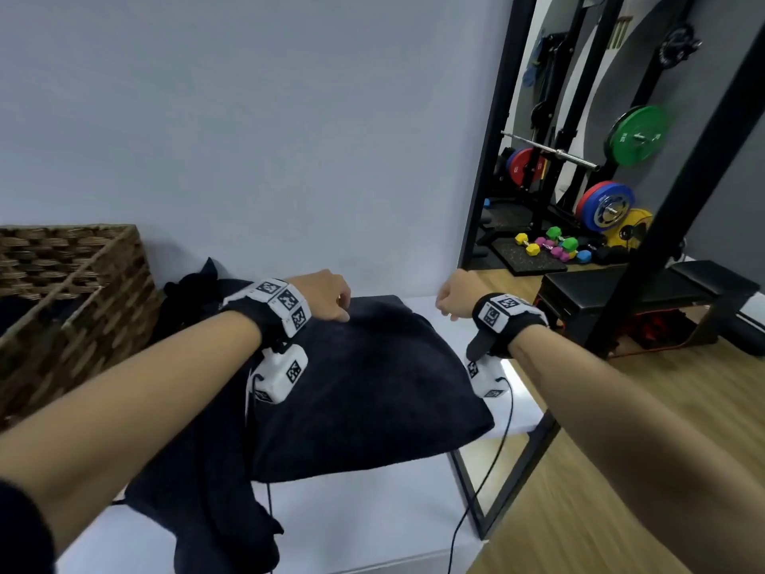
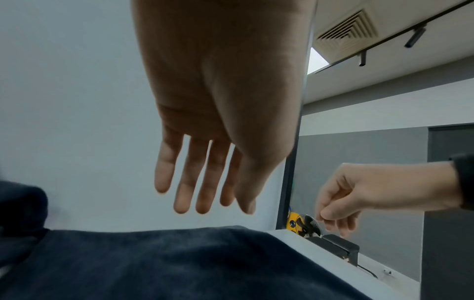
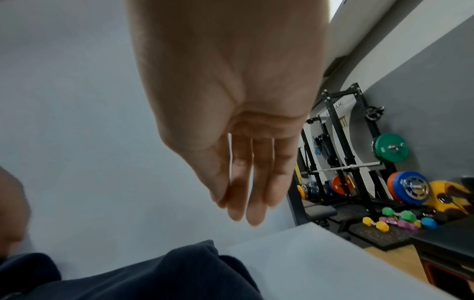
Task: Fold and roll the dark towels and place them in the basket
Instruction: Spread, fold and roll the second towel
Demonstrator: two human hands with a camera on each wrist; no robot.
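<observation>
Both hands empty, fingers relaxed: left hand (image 1: 325,292) above the dark towel (image 1: 364,391) on the desk (image 1: 372,519), right hand (image 1: 455,292) just beside it. I advise pinching both far corners evenly — square fold first; basket (image 1: 82,292) stands left.

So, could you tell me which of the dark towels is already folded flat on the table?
The dark towel under the left hand, a smooth folded rectangle. The other dark towel, beside the basket, lies crumpled.
</observation>
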